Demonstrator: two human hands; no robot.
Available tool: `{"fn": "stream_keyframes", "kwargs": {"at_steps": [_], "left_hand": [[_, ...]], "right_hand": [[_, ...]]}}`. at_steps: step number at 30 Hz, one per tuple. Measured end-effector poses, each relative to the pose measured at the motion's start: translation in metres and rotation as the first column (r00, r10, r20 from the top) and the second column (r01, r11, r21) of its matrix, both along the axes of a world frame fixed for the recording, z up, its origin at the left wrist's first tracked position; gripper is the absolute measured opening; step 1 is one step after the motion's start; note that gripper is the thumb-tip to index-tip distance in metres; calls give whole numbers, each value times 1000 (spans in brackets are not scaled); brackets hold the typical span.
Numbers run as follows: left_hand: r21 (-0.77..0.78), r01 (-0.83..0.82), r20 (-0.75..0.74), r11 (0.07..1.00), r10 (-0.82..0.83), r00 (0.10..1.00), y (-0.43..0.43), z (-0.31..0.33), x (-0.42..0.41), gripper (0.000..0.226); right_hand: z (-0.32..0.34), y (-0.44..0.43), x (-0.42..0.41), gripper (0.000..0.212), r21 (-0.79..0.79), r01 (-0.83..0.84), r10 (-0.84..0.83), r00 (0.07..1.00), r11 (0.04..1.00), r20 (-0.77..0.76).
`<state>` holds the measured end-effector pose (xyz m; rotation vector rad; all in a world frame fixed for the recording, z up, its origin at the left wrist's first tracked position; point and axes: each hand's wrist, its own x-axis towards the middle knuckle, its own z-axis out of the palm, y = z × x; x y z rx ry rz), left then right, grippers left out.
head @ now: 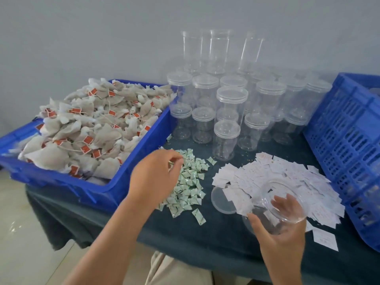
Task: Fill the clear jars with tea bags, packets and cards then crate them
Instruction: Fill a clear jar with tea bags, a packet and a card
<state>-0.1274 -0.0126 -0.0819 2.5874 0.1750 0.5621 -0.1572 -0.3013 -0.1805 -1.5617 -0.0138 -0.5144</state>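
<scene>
Right hand [281, 241] gripping clear jar [265, 202], open-mouthed, tilted

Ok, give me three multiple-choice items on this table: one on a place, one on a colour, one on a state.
1. The loose lid lies: A at the cards' edge; B in the crate; C on the floor.
2. The tea-bag tray is: A white; B blue; C green.
3. The jar in the right hand is: A lidded; B full of tea bags; C open.
Key: 1 A, it rests on the table, partly under cards; 2 B, its walls are blue; 3 C, its mouth is bare.
</scene>
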Motion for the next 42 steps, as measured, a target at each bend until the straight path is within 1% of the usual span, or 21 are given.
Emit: {"fn": "stream_keyframes", "kwargs": {"at_steps": [2,3,5,7,8,9,11,15,19,21,24,26,28,31,33,35,37,39,40,41,42], "left_hand": [[126,-134,47,983,129,991,49,25,-3,15],[190,-195,-5,962,200,980,74,36,-1,20],[311,-250,-255,917,334,907,119,50,10,32],[422,-165,-508,892,382,772,144,51,24,43],[457,-113,-575,882,390,719,150,47,31,49],[484,-87,-598,871,402,694,154,41,37,58],[505,-98,-560,857,412,718,155,28,47,64],[402,-111,-383,909,277,881,152,6,47,41],[311,-195,-177,930,258,950,162,14,39,18],[193,-265,-67,945,282,957,167,29,38,27],[-80,-296,45,952,300,953,166,57,35,38],[-226,-261,61,938,281,958,156,75,34,46],[-326,-193,74,925,228,971,136,88,33,52],[-461,-54,162,886,144,976,88,94,35,43],[-578,41,240,815,121,963,47,92,39,39],[-725,136,266,675,93,960,9,90,43,36],[-873,176,221,456,48,974,-21,91,46,29],[-971,148,144,189,-35,989,-42,92,49,29],[-990,128,123,50,-99,987,-50,92,51,31],[-992,110,119,-63,-164,979,-57,91,53,33],[-987,93,120,-131,-216,969,-64,90,54,34]], "right_hand": [[1,4,0,95,-80,-20,21,1000,997,12],[1,7,0,95,-97,-35,36,999,995,15],[1,13,2,99,-105,-73,75,997,992,10],[0,19,3,103,-111,-96,98,995,989,10],[0,21,4,103,-113,-100,102,995,989,11],[0,23,4,102,-118,-102,104,995,988,11],[-1,25,6,100,-134,-100,104,994,986,18],[-4,23,9,101,-116,-104,107,994,988,21],[-6,22,8,94,-129,-113,118,992,985,32],[-6,22,8,94,-155,-126,131,991,980,27],[-6,21,9,94,-176,-160,163,987,971,-1],[-6,21,10,96,-212,-179,180,984,961,-15],[-7,23,11,100,-266,-200,198,980,943,-35],[-1,35,12,104,-301,-217,207,976,928,-64],[4,46,12,97,-333,-225,214,974,915,-69],[7,55,13,91,-344,-240,229,971,908,-73],[7,58,13,91,-340,-242,231,970,909,-72],[5,58,13,93,-352,-229,221,973,908,-64],[4,58,14,93,-356,-225,218,974,907,-62],[3,56,15,93,-355,-223,215,975,908,-61],[2,56,15,93,-354,-220,213,975,909,-61]]}}
